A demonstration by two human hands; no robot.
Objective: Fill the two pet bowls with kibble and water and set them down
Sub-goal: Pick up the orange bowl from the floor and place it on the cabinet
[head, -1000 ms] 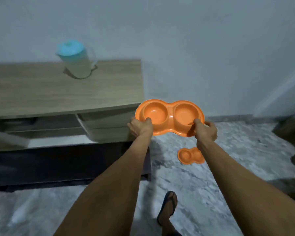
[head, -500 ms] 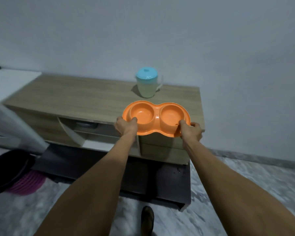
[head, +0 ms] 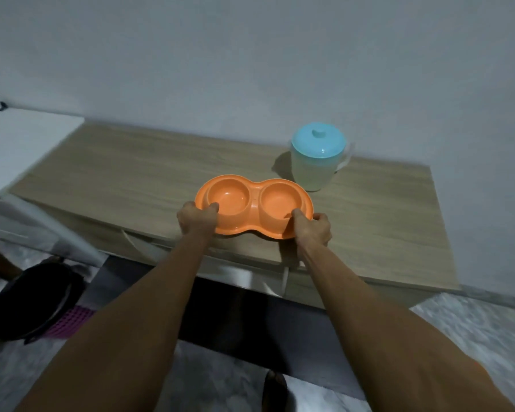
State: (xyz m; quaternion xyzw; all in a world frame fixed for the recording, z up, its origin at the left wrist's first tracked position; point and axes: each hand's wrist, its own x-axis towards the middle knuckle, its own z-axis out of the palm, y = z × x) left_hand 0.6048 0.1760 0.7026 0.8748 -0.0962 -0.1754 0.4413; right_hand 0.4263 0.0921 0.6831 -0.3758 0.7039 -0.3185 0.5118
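An orange double pet bowl (head: 252, 203) with two round, empty wells is over the front part of the wooden cabinet top (head: 149, 173). My left hand (head: 197, 220) grips its left end, thumb inside the left well. My right hand (head: 312, 228) grips its right end, thumb over the rim of the right well. Whether the bowl rests on the wood or hovers just above it I cannot tell. A translucent jug with a light blue lid (head: 318, 156) stands upright just behind the bowl's right end.
A white unit (head: 21, 144) adjoins the cabinet on the left. A dark round object over a pink mesh thing (head: 33, 301) sits on the marble floor at lower left. My sandalled foot (head: 275, 388) shows at the bottom. The grey wall stands right behind the cabinet.
Both hands carried the orange bowl from above the floor leftward and forward over the cabinet top, close to the jug. The second orange bowl on the floor has left the view.
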